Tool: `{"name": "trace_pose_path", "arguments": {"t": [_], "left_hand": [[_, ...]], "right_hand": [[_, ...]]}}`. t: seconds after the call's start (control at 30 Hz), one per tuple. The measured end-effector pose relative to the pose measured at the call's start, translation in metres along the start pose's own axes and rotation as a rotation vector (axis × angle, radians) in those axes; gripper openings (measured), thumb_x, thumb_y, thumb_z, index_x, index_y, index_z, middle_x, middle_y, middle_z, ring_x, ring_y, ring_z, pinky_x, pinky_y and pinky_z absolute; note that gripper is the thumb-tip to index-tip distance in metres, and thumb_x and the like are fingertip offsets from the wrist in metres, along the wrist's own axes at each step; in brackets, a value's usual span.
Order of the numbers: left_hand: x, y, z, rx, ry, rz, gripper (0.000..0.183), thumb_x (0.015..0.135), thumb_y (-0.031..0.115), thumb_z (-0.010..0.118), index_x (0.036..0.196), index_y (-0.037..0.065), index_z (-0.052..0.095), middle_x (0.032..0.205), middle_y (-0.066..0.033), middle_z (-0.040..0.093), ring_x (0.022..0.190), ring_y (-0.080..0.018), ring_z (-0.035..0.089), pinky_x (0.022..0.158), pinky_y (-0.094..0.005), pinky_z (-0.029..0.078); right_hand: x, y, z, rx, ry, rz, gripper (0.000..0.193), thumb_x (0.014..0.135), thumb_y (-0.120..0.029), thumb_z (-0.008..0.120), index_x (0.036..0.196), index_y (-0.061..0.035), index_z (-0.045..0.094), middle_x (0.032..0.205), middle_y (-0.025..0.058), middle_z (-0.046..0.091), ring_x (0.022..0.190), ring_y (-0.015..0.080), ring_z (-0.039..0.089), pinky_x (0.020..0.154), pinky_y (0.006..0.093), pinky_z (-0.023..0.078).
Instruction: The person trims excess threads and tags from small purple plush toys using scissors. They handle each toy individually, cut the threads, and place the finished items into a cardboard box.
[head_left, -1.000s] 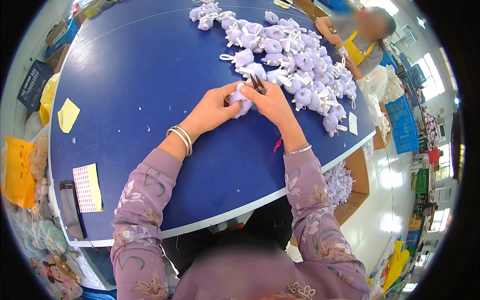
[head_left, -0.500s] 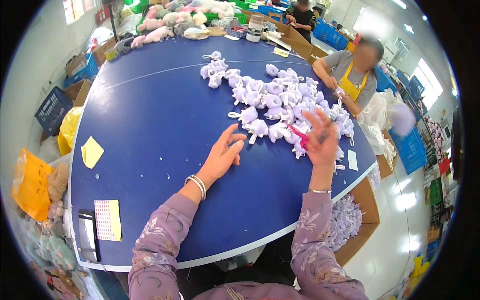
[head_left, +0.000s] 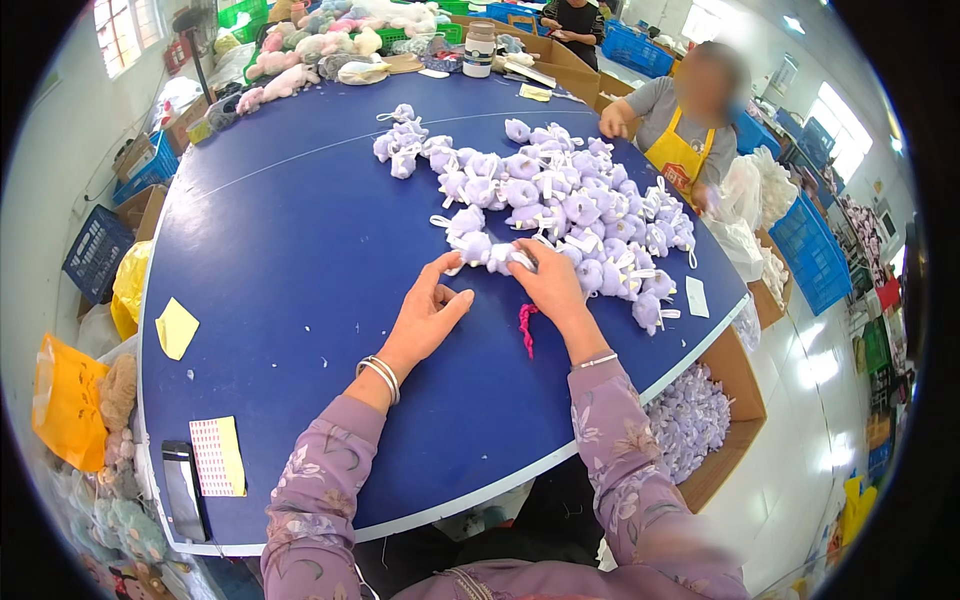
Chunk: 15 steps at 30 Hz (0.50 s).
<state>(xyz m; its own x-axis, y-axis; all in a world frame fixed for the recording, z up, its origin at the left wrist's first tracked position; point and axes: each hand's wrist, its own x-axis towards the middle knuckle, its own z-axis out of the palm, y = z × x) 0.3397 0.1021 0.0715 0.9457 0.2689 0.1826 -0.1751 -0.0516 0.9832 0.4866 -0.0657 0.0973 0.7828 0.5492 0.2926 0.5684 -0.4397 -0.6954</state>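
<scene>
A pile of small lilac plush toys (head_left: 580, 208) with white loops covers the right-middle of the blue table (head_left: 270, 240). My right hand (head_left: 556, 288) is at the pile's near edge, its fingers closed on a small lilac plush toy (head_left: 500, 259). Below its palm a bright pink, twisted strip (head_left: 527, 330) shows; whether it hangs from the hand or lies on the table I cannot tell. My left hand (head_left: 424, 318) is open, thumb and fingers apart, with its fingertips right beside the toys at the front of the pile.
Across the table's right corner stands a person in a yellow apron (head_left: 675, 150). An open carton (head_left: 735, 440) of lilac toys is below the right edge. A phone (head_left: 184, 490), a sticker sheet (head_left: 212, 458) and yellow paper (head_left: 176, 328) lie at left. Mixed plush and a jar (head_left: 479, 50) are at the back.
My right hand has come down and left from above the pile onto a toy at its front. The pink strip came along with it. The person opposite has drawn their hands apart.
</scene>
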Motion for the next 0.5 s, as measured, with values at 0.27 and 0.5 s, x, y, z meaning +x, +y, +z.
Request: {"name": "trace_pose_path", "arguments": {"t": [0.27,0.5], "left_hand": [[0.001,-0.001,0.004,0.032,0.031,0.019,0.067,0.087,0.013,0.068,0.143,0.003,0.034,0.131,-0.0124,0.047,0.083,-0.0114,0.059,0.070,-0.0256,0.050],[0.000,0.005,0.004,-0.036,-0.110,-0.036,0.038,0.088,0.012,0.069,0.121,0.003,0.052,0.099,-0.0056,0.063,0.078,-0.0092,0.060,0.066,-0.0248,0.051]], "right_hand": [[-0.008,-0.026,0.001,-0.039,-0.170,-0.046,0.024,0.087,-0.021,0.065,0.096,0.0016,0.067,0.085,0.0174,0.069,0.074,0.0301,0.066,0.064,0.0380,0.048],[-0.020,-0.034,0.010,0.507,-0.315,-0.056,0.019,0.090,-0.018,0.062,0.090,0.0011,0.064,0.076,0.0014,0.061,0.072,0.0076,0.054,0.064,0.0275,0.044]]}}
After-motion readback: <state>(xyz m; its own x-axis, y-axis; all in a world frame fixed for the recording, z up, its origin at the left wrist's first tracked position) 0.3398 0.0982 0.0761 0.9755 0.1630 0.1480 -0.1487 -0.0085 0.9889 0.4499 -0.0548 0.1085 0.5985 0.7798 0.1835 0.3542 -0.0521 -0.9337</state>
